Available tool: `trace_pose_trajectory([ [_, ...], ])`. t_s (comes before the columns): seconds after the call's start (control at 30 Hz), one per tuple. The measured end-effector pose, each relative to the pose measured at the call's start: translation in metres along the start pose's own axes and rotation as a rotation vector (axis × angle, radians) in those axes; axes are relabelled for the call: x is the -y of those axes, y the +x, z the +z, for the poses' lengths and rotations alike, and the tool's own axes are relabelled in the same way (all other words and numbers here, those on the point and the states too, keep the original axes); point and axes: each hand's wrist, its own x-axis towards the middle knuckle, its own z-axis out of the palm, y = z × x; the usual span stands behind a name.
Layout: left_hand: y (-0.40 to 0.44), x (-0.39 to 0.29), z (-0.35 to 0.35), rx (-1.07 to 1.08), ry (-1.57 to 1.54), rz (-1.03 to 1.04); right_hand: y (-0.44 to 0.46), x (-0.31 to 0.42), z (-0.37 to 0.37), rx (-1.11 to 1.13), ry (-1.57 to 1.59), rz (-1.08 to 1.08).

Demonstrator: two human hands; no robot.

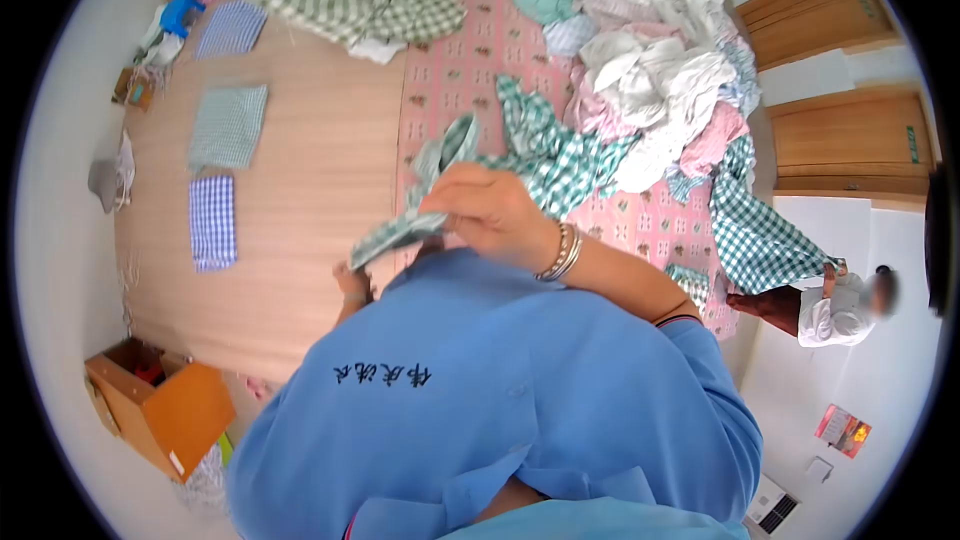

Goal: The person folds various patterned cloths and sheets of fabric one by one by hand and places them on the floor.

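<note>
A green-and-white checked cloth [395,237] hangs in front of my chest. My right hand [490,210], with bracelets at the wrist, is closed round its upper edge. At the cloth's lower left corner, my left hand [353,280] pinches the fabric, partly hidden behind it. Beyond my right hand, a pale green piece [450,145] rises, and I cannot tell if it joins the held cloth. Behind that lies a crumpled green checked cloth [560,165] on a pink patterned cover [455,60].
Flat on the beige surface at left lie a blue checked folded cloth [212,223], a green checked one [228,127] and a striped one [231,30]. A laundry heap [660,70] fills the right. Another person [835,310] holds checked fabric. An orange-brown box [165,405] stands lower left.
</note>
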Motion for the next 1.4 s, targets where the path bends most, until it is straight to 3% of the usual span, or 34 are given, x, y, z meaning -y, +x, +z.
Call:
trace_pose_trajectory([
  [0.03,0.005,-0.005,0.002,0.017,-0.021,0.030,0.001,-0.001,-0.002,0.002,0.069,0.046],
  [0.17,0.092,-0.012,-0.012,0.218,-0.722,-0.165,0.004,-0.010,-0.023,-0.064,0.044,0.039],
  [0.23,0.161,-0.059,-0.005,0.256,-1.012,0.076,-0.003,-0.019,-0.048,-0.233,-0.037,0.076],
  [0.3,0.092,-0.185,0.002,0.289,-0.963,0.298,-0.013,-0.016,-0.080,-0.513,0.259,0.352],
  [0.33,0.084,-0.218,0.009,0.298,-0.968,0.309,-0.021,-0.019,-0.103,-0.654,0.249,0.324],
  [0.4,0.071,-0.260,0.018,0.143,0.069,1.032,-0.039,-0.010,-0.144,-0.946,0.252,0.244],
  [0.43,0.053,-0.275,0.017,0.147,0.061,1.049,-0.049,0.006,-0.159,-1.095,0.263,0.190],
  [0.5,0.020,-0.291,0.013,-0.032,0.695,1.419,-0.074,0.038,-0.177,-1.121,-0.097,0.139],
  [0.57,0.032,-0.285,0.022,-0.087,0.664,1.351,-0.099,0.059,-0.181,-0.945,-0.315,0.017],
  [0.63,0.058,-0.261,0.046,-0.275,0.483,1.163,-0.112,0.080,-0.186,-0.900,-0.375,-0.026],
  [0.67,0.070,-0.247,0.059,-0.238,0.322,1.018,-0.114,0.090,-0.187,-0.836,-0.429,-0.057],
  [0.77,0.144,-0.150,0.122,-0.011,0.057,0.590,-0.123,0.110,-0.222,-0.962,-0.403,-0.116],
  [0.8,0.140,-0.119,0.138,0.101,-0.281,0.188,-0.125,0.117,-0.231,-0.975,-0.412,-0.106],
  [0.83,0.124,-0.097,0.144,0.196,-0.417,-0.099,-0.126,0.126,-0.236,-1.113,-0.392,-0.103],
  [0.9,0.096,-0.071,0.151,0.304,-0.551,-0.397,-0.133,0.138,-0.234,-1.261,-0.393,-0.088],
  [1.0,0.095,-0.077,0.140,0.365,-0.660,-0.416,-0.151,0.147,-0.224,-1.297,-0.491,-0.113],
  [1.07,0.107,-0.096,0.123,0.383,-0.651,-0.259,-0.172,0.144,-0.228,-1.400,-0.454,-0.070],
  [1.1,0.114,-0.109,0.113,0.398,-0.574,-0.126,-0.181,0.144,-0.232,-1.492,-0.425,-0.028],
  [1.13,0.142,-0.118,0.101,0.490,-0.104,0.332,-0.196,0.142,-0.240,-1.520,-0.389,-0.047],
  [1.17,0.078,-0.185,0.078,0.445,0.622,0.761,-0.212,0.139,-0.247,-1.529,-0.385,-0.057],
  [1.23,0.062,-0.217,0.056,0.467,0.945,1.100,-0.250,0.130,-0.262,-1.687,-0.379,0.003],
  [1.3,0.058,-0.219,0.030,0.501,1.246,1.052,-0.295,0.118,-0.266,-1.721,-0.420,0.032],
  [1.37,0.081,-0.189,0.005,0.519,1.722,0.699,-0.337,0.110,-0.259,-1.628,-0.539,0.330],
  [1.4,0.109,-0.158,-0.015,0.757,2.052,0.950,-0.373,0.094,-0.249,-1.553,-0.523,0.486],
])
